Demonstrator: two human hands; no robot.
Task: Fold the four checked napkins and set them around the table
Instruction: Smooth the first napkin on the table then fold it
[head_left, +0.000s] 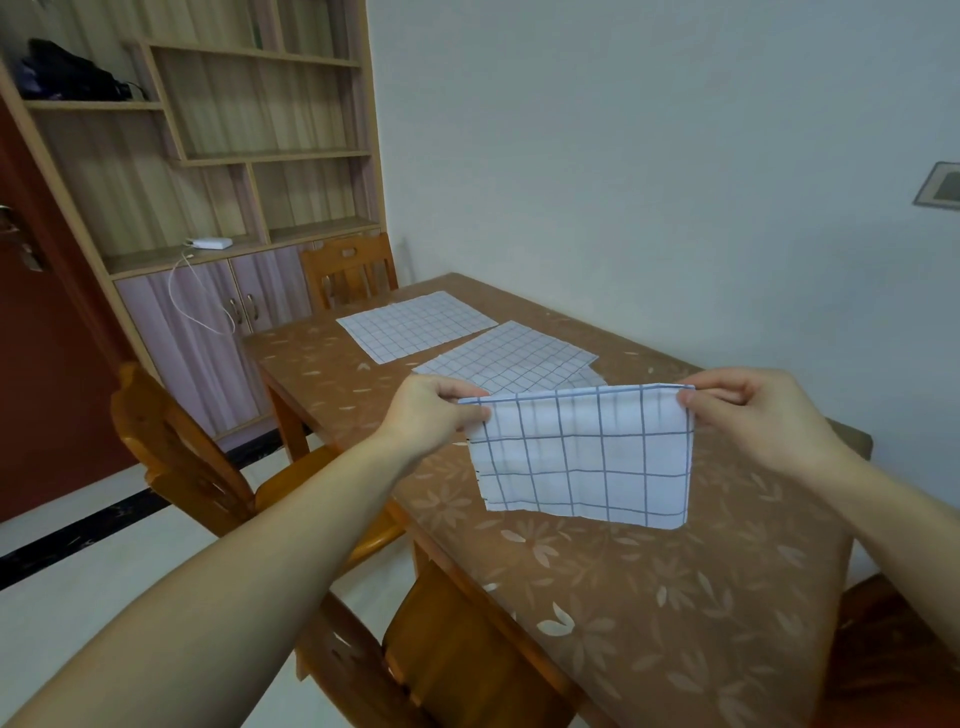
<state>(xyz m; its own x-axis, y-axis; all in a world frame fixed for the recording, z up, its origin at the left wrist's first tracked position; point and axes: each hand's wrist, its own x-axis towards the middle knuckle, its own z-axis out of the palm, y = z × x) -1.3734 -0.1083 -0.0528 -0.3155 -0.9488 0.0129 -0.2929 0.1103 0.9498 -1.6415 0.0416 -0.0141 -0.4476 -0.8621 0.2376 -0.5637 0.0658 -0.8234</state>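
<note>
Folding step: left hand (434, 410) and right hand (748, 410) pinch halved checked napkin (584, 457) above bench (649, 597); next, fold again.

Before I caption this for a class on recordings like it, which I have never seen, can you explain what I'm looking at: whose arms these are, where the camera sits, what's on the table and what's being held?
There is no machine here. A person wears a wide-angle camera on the head, looking forward and down, so the two bare arms reaching in from below are their own.

The left hand and the right hand each pinch a top corner of a folded checked napkin, holding it up above the table so it hangs down.

The table has a brown flower-patterned top. Farther back on it lie flat checked napkins: one spread out, another nearer, with the edge of one more showing from under it. Wooden chairs stand around the table, and a shelf cabinet is against the back wall.
</note>
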